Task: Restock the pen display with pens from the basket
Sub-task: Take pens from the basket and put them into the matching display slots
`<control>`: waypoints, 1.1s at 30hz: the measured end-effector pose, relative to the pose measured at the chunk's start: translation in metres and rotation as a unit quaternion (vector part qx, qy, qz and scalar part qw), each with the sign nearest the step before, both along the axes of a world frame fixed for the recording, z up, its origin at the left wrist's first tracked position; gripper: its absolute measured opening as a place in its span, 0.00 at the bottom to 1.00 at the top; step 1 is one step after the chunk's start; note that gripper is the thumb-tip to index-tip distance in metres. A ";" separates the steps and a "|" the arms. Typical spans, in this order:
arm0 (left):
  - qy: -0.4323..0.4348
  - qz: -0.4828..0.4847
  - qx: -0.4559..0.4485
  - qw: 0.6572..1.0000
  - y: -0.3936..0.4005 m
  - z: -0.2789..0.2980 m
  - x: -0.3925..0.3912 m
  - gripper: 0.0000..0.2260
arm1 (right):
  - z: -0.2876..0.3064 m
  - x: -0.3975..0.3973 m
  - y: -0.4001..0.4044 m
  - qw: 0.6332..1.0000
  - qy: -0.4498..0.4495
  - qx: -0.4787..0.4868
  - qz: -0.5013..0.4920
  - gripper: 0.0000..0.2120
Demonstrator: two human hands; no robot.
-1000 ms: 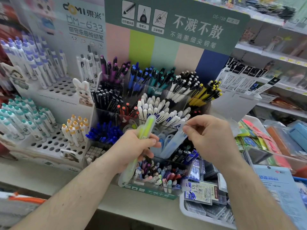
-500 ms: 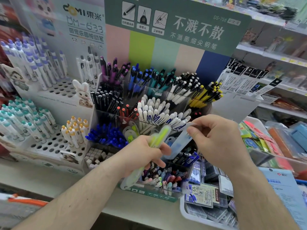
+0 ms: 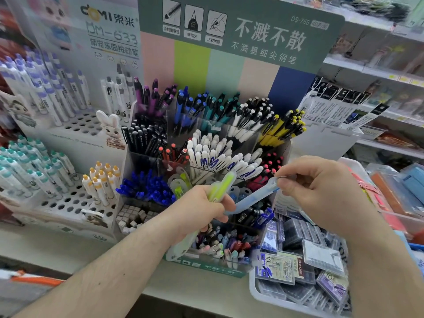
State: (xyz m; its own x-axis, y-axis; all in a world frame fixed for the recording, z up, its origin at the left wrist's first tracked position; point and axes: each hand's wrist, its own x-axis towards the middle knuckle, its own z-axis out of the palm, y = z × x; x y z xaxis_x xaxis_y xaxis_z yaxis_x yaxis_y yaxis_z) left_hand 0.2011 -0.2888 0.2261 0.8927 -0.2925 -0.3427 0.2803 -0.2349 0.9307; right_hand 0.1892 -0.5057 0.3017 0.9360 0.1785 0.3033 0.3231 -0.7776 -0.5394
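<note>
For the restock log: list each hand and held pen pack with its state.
Left hand: grips the yellow-green pen pack.
Yellow-green pen pack: held tilted, top toward the display.
Right hand: pinches the blue pen pack's top.
Blue pen pack: held slanted between both hands.

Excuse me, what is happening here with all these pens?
A person is restocking a pen display in a shop. The left hand grips a yellow-green packaged pen, and the right hand pinches the top of a blue packaged pen. Both packs are held in front of the display, not yet placed in a compartment.
</note>
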 end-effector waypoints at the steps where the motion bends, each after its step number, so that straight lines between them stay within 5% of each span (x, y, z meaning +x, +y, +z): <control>1: -0.002 0.002 0.003 1.000 0.000 0.001 0.000 0.12 | 0.001 0.000 -0.001 1.000 0.000 -0.003 0.004 0.10; 7: -0.052 0.026 -0.007 0.998 0.003 0.009 -0.002 0.12 | 0.007 -0.005 -0.002 0.999 0.004 -0.007 0.031 0.10; 13: 0.011 -0.097 -0.023 0.995 -0.009 0.015 0.004 0.10 | 0.008 -0.004 0.006 0.999 0.011 -0.005 0.041 0.08; 26: -0.018 -0.038 -0.008 0.999 0.000 0.013 0.010 0.09 | 0.013 -0.003 0.013 0.997 -0.016 -0.016 0.068 0.11; 33: -0.004 -0.128 -0.002 0.992 -0.015 0.019 0.009 0.10 | 0.009 -0.004 0.012 0.996 -0.015 -0.042 0.076 0.10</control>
